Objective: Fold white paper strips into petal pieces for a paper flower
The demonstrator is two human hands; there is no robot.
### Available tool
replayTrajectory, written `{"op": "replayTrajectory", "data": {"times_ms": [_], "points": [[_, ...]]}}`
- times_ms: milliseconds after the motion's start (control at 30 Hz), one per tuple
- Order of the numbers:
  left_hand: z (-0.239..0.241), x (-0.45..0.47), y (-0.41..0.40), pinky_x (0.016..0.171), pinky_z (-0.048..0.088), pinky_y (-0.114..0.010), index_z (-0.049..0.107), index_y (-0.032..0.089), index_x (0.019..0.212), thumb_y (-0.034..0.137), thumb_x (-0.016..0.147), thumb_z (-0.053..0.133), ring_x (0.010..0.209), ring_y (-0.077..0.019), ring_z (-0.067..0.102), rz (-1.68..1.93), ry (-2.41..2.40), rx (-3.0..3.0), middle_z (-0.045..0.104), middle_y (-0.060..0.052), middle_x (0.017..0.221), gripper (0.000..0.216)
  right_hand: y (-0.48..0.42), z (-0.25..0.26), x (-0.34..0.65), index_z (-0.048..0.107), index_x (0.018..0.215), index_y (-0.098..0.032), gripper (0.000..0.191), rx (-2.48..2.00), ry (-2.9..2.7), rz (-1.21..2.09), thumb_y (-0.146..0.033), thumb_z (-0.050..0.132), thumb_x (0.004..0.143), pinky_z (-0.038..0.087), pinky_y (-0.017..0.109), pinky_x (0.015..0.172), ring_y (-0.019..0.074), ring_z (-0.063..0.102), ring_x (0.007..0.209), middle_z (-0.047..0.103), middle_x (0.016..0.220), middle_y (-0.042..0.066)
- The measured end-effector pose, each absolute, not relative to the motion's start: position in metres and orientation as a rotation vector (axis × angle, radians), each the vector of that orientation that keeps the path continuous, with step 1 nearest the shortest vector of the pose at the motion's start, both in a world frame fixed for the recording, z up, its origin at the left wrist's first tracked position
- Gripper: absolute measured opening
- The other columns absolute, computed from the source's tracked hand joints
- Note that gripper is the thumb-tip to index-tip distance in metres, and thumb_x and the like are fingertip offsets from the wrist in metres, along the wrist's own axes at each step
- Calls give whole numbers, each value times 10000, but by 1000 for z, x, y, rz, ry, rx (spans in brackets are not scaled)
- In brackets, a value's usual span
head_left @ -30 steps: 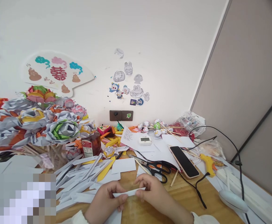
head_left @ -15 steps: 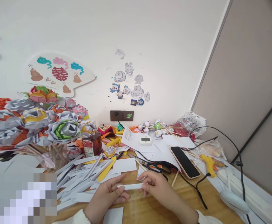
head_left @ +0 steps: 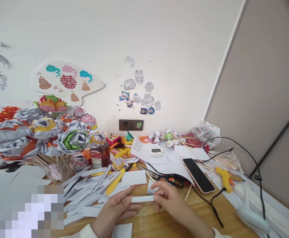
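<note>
Behind everything, a pale wall [head_left: 179,49] is being partly covered by a fan-shaped sheet [head_left: 57,79] and small cut-outs [head_left: 147,99]. Below it, the table [head_left: 146,224] is being crowded with paper and tools. Its left side is being filled by a bouquet [head_left: 43,125] of paper flowers, and the stretch nearer the viewer is being littered with folded papers [head_left: 89,195]. Over bare wood, the left hand [head_left: 117,206] is being held half open, thumb closed toward the fingers, while the right hand [head_left: 169,198] is being curled into a pinch. Beyond the right hand, scissors [head_left: 170,176] are being flanked by a phone [head_left: 198,175], then a glue gun [head_left: 224,179]. Between the hands, a white strip [head_left: 142,199] is being stretched level, its ends being gripped by thumb and fingers.
</note>
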State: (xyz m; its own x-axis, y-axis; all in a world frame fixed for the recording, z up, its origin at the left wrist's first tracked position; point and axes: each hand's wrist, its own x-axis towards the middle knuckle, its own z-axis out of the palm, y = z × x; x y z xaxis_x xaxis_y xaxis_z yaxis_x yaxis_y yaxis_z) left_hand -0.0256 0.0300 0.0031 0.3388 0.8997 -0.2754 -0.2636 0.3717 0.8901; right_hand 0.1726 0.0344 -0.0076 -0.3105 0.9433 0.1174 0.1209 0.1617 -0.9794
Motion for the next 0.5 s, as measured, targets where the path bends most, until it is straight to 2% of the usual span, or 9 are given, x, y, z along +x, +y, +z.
{"op": "replayTrajectory", "data": {"times_ms": [167,300,400,500], "points": [[7,-26,28,666,455,-279,312,81,1230,354,612,636,758,-215,634,895,874,848,694,-98,716,750,36,-11,172,467,891,-175,185,-1042,-1624,1226,-251,501,726,422,219,471,96,512,455,589,616,-12],[1,-23,30,575,454,-255,335,97,1193,389,584,649,628,-189,638,903,901,907,683,-71,630,745,36,-10,172,471,855,-173,146,-1090,-1606,1234,-235,485,724,363,176,400,75,448,393,503,500,-60],[-8,-20,32,429,410,-221,467,117,1014,436,547,654,416,-142,577,865,886,1040,648,-28,490,596,34,-7,173,483,836,-171,132,-1088,-1612,1203,-241,493,724,314,156,391,59,406,381,404,458,-90],[-17,-19,33,363,349,-188,541,142,799,434,557,641,324,-94,500,821,871,1159,619,0,428,392,33,-6,172,476,837,-178,173,-1054,-1595,1229,-296,515,717,303,157,400,55,398,387,382,472,-94]]}}
